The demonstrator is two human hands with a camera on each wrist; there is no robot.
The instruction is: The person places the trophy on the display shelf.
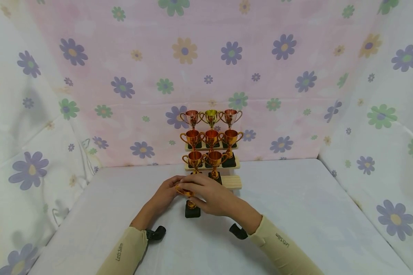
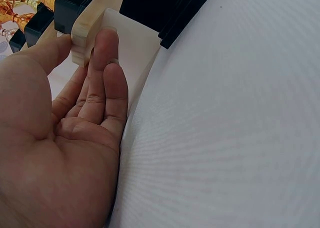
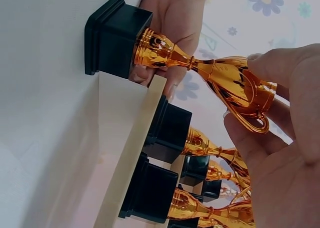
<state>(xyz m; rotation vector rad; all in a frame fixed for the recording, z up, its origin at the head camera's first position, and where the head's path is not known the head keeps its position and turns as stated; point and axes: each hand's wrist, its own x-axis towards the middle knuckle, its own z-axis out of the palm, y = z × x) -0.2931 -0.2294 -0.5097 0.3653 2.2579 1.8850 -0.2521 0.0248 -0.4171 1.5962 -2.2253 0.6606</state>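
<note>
My right hand (image 1: 215,196) holds a small gold trophy (image 3: 230,78) by its cup, thumb on one side and fingers on the other. Its black square base (image 1: 192,211) is in front of a stepped wooden stand (image 1: 232,182); whether it touches the table I cannot tell. At the stand's left end, my left hand (image 1: 163,194) pinches the lowest board (image 2: 82,38) between thumb and fingers. Two gold trophies (image 1: 215,158) stand on that lowest step, at the left and middle. The right part of the step shows bare wood.
Rows of more trophies fill the upper steps, copper-orange ones (image 1: 212,138) in the middle and shinier cups (image 1: 211,117) at the top. A white cloth covers the table (image 1: 278,198). Flowered fabric (image 1: 206,49) hangs behind and at both sides.
</note>
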